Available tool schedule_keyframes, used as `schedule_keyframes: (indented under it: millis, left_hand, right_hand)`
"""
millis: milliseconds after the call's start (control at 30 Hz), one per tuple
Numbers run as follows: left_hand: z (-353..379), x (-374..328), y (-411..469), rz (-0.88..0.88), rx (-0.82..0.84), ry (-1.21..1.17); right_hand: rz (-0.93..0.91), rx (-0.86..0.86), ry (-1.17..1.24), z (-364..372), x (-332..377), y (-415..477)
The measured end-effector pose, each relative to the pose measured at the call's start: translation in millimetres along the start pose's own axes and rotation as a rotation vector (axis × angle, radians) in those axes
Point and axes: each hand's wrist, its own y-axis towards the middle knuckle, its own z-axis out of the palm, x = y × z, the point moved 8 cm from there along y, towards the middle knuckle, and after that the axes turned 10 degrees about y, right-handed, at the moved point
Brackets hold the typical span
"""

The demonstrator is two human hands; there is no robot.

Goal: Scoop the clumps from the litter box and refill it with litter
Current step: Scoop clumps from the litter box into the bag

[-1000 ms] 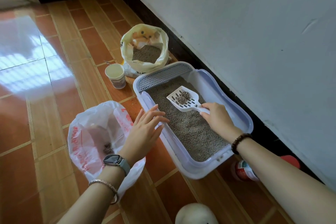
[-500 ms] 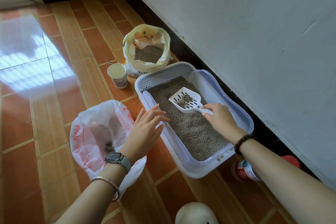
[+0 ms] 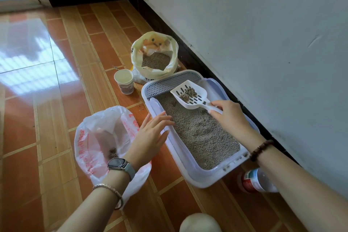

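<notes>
Head view, tiled floor [image 3: 56,100] along a wall [image 3: 263,43].

Edges: the litter box [image 3: 203,179] lies lengthwise just beside the dark skirting, its long right rim close to the wall. A grey grid panel [image 3: 169,83] covers its far end. The litter [image 3: 199,133] inside sits below the rim all round. A plastic bottle [image 3: 252,181] lies on the floor at the box's near right corner, partly behind the right forearm.

Room: the floor opens wide to the left. The waste bag [image 3: 90,137] stands open just left of the box, with a few dark clumps at its bottom. The litter bag [image 3: 154,52] stands open beyond the box's far end, and a paper cup [image 3: 124,81] stands upright to its left.

Right hand [image 3: 229,117]: fingers curled round the scoop's handle, thumb on top. The scoop [image 3: 189,103] is lifted over the far end of the litter, blade towards the grid panel, and carries two clumps [image 3: 188,94].

Left hand [image 3: 150,135]: fingers straight and spread, holding nothing, set between bag and box. Its fingertips reach the box's left rim; whether they touch it cannot be told from this angle. A watch [image 3: 120,164] sits on that wrist.
</notes>
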Motion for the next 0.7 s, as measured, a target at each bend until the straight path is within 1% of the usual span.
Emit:
schedule_keyframes:
  millis: [67,133,200,267,333,433,567,700]
  left_hand:
    - [-10,7,-7,-0.026,-0.055,0.023]
    - [-25,23,-20,-0.108,-0.135,0.075]
    - [-38,46,-37,-0.255,-0.187,0.125]
    - [-47,69,-59,-0.417,-0.194,0.156]
    - [-53,86,-80,-0.528,-0.2,0.183]
    - [-59,104,-108,-0.594,-0.212,0.208]
    - [-58,121,-138,-0.642,-0.169,0.23]
    - [-55,134,-163,-0.771,-0.139,0.146]
  right_hand:
    - [-0.031,0.007,0.005,-2,14,0]
    - [-0.069,0.019,0.009,-1,31,-1]
    - [-0.102,0.045,0.021,6,49,-3]
    - [-0.125,0.076,0.042,18,66,-6]
    - [-0.148,0.108,0.074,33,82,-10]
    - [-0.183,0.162,0.078,61,103,-17]
    - [-0.234,0.262,0.06,105,125,-30]
    - [-0.269,0.344,0.006,144,129,-41]
